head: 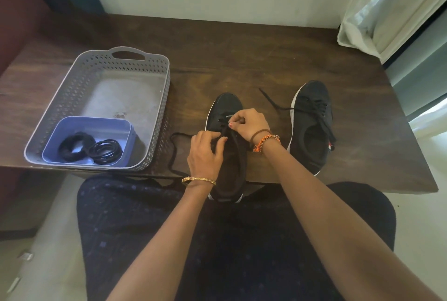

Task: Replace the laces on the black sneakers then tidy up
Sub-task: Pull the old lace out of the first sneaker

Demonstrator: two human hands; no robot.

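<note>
Since you've parked the near sneaker (227, 131) toe-away at the table (217, 53) edge, both hands work its eyelets: right hand (249, 124) and left hand (205, 153) each pinch lace (174, 150). Spare laces (89, 148) wait handy in the basket (96, 66).

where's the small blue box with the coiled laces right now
In the head view, the small blue box sits in the near corner of the grey basket, on the table's left side, left of both sneakers.
</note>
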